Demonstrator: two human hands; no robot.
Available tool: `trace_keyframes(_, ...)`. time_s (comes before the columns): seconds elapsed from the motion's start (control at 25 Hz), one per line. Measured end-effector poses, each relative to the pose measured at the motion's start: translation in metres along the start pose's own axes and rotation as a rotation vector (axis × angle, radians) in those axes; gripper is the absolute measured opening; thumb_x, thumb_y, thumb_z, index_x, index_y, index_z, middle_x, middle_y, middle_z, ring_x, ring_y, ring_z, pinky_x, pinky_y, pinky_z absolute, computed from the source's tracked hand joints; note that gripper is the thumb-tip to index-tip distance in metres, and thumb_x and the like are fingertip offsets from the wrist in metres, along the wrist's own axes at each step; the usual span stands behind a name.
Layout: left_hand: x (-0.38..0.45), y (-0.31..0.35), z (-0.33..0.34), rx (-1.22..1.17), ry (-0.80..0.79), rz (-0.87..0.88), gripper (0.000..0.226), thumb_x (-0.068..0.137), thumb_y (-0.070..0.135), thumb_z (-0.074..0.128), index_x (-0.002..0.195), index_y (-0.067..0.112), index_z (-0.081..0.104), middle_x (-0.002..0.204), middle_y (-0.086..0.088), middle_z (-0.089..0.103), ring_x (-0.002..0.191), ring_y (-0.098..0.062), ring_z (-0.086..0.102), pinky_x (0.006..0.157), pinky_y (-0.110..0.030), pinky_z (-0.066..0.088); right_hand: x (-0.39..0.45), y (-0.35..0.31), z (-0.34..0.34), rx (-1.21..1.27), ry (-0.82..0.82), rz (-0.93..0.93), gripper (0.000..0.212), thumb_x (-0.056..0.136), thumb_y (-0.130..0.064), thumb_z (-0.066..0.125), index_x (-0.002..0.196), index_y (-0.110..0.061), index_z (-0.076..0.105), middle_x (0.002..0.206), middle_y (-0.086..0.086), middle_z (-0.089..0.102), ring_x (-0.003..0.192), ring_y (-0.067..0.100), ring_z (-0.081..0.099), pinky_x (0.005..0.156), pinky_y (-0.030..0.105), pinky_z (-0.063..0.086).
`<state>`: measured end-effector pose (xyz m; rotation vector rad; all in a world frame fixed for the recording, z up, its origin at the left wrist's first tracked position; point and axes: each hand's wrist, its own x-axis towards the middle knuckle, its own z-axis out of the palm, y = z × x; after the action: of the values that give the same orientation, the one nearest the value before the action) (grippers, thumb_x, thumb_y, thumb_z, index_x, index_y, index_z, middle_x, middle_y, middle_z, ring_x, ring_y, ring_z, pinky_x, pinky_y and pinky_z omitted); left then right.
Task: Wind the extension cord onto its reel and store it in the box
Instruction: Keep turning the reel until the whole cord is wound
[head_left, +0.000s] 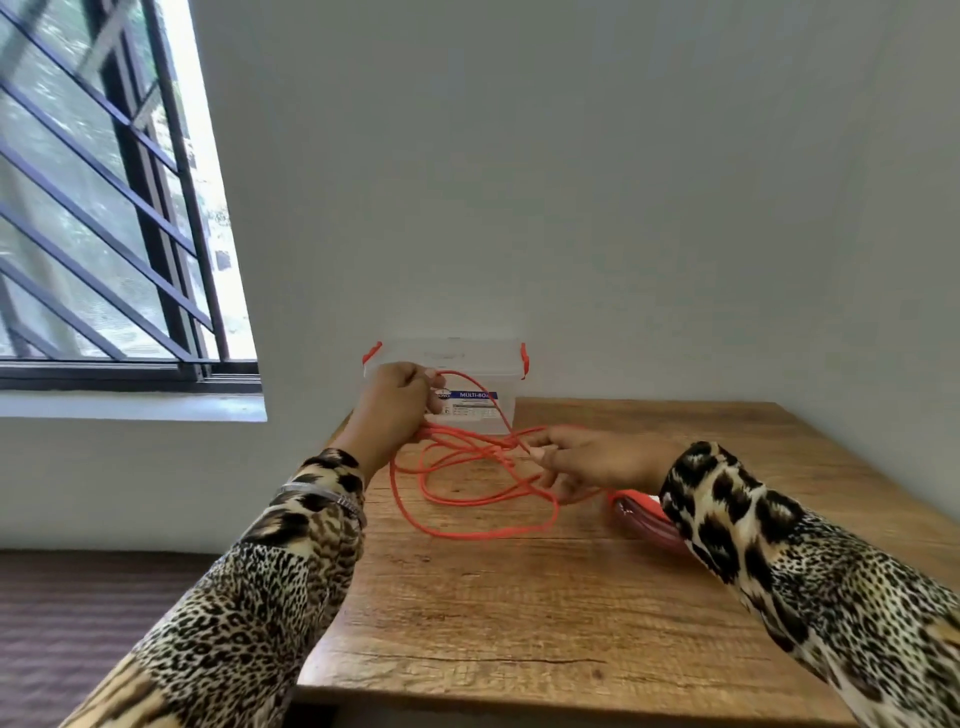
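Observation:
An orange extension cord (467, 499) lies in loose loops on the wooden table (545, 613). My left hand (397, 400) is raised in front of the box and is closed around a bundle of cord loops. My right hand (587, 460) pinches a strand of the same cord between thumb and fingers, just right of the loops. A clear plastic box (467, 364) with red latches and a blue label stands at the table's back edge against the wall. A red lid or reel (641, 517) lies partly hidden under my right forearm; which it is cannot be told.
The table stands in a corner with white walls behind and to the right. A barred window (104, 208) fills the left side. Dark floor (104, 597) shows left of the table.

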<state>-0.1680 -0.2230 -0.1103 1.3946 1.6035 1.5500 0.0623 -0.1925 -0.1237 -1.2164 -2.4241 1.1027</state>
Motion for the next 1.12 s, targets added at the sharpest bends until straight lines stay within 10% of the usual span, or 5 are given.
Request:
trace_keyframes(0.24, 0.017, -0.012, -0.034, 0.683, 0.227, 0.018, 0.022, 0.095, 0.015, 0.045, 0.095, 0.012, 0.067, 0.098, -0.011, 0.069, 0.095, -0.033, 0.064, 0.088, -0.041, 0.051, -0.005, 0.023, 0.011, 0.187, 0.174, -0.129, 0.048, 0.098, -0.046, 0.041, 0.096, -0.006, 0.067, 0.065, -0.001, 0.051, 0.057, 0.011, 0.039, 0.058, 0.023, 0.034)
trace_keyframes(0.4, 0.001, -0.007, -0.046, 1.198, 0.148, -0.213, 0.024, 0.093, 0.017, 0.048, 0.112, 0.013, 0.061, 0.117, -0.013, 0.060, 0.109, -0.033, 0.056, 0.096, -0.047, 0.040, -0.005, 0.039, 0.006, 0.311, 0.146, -0.214, 0.027, 0.090, -0.030, 0.061, 0.080, -0.006, 0.067, 0.065, -0.003, 0.058, 0.057, 0.007, 0.043, 0.059, 0.019, 0.037)
trace_keyframes(0.68, -0.071, 0.061, 0.035, 0.437, -0.109, 0.779, 0.018, 0.085, 0.034, 0.061, 0.077, 0.020, 0.066, 0.061, 0.008, 0.063, 0.058, 0.000, 0.057, 0.058, -0.017, 0.047, 0.016, 0.026, 0.004, 0.372, 0.144, -0.195, 0.027, 0.084, -0.007, 0.052, 0.079, -0.018, 0.076, 0.063, 0.011, 0.049, 0.054, 0.013, 0.045, 0.058, 0.026, 0.038)
trace_keyframes(0.88, -0.051, 0.020, 0.057, 0.994, -0.379, 0.550, 0.027, 0.088, 0.023, 0.059, 0.115, 0.025, 0.060, 0.112, -0.002, 0.062, 0.104, -0.024, 0.058, 0.088, -0.042, 0.049, 0.005, 0.027, -0.002, 0.458, 0.213, -0.274, 0.020, 0.073, -0.026, 0.056, 0.064, -0.014, 0.070, 0.057, -0.001, 0.047, 0.053, 0.011, 0.036, 0.053, 0.026, 0.029)
trace_keyframes(1.12, -0.020, 0.005, 0.036, 0.456, -0.387, 0.364, 0.011, 0.089, 0.019, 0.065, 0.093, 0.021, 0.075, 0.063, 0.021, 0.064, 0.055, 0.008, 0.056, 0.053, -0.009, 0.045, -0.003, 0.032, 0.002, 0.444, 0.235, -0.263, 0.044, 0.068, -0.049, 0.074, 0.094, -0.014, 0.077, 0.077, -0.008, 0.068, 0.060, 0.011, 0.032, 0.057, 0.022, 0.030)
